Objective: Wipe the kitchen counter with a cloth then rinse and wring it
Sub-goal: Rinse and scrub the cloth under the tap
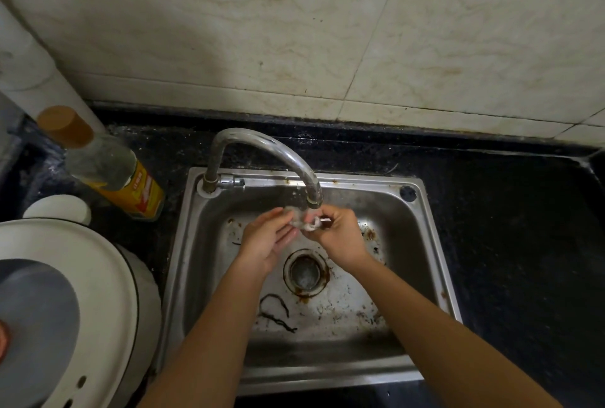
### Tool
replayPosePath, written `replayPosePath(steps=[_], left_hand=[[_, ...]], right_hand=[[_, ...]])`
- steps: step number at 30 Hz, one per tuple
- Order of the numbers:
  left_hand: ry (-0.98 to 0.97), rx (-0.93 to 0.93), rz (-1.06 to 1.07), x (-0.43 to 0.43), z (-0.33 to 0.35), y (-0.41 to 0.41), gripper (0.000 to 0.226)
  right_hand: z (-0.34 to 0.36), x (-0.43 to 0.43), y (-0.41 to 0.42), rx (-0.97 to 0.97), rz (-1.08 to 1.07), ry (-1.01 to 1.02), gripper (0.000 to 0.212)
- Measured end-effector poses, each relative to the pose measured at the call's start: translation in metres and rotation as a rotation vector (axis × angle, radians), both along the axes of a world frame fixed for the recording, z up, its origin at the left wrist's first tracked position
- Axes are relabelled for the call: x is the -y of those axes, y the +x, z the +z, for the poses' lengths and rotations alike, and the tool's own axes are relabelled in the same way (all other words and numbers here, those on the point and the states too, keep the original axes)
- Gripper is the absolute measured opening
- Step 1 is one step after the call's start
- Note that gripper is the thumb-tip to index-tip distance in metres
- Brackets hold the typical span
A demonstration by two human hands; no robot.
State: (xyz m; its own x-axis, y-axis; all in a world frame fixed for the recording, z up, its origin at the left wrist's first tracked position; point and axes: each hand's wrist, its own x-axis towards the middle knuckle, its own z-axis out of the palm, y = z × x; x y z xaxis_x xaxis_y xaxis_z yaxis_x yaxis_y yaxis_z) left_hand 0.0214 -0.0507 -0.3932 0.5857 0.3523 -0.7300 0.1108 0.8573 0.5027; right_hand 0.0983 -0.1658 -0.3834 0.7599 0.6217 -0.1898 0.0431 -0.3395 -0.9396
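Observation:
Both my hands are over the steel sink (429,243), right under the curved tap's spout (313,198). A small, wet, whitish cloth (309,223) is bunched between them. My right hand (337,234) pinches the cloth with curled fingers. My left hand (268,237) lies palm up with fairly straight fingers, its fingertips touching the cloth's left side. Water seems to run from the spout onto the cloth, though it is blurred. The dark speckled counter (510,227) surrounds the sink.
A bottle with a tan cap and yellow label (108,168) stands left of the sink. A white appliance with a grey lid (65,302) fills the lower left. The drain (306,271) and a dark string (275,312) lie in the basin. Tiled wall behind.

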Motion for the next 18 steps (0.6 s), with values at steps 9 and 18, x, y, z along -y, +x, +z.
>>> replayPosePath(steps=[9, 18], left_hand=[[0.026, 0.025, 0.045, -0.001, -0.003, -0.001, 0.018], [0.075, 0.032, 0.003, -0.001, 0.005, -0.004, 0.019]], right_hand=[[0.01, 0.006, 0.005, -0.26, -0.137, 0.012, 0.013], [0.002, -0.008, -0.002, -0.189, -0.166, -0.071, 0.003]])
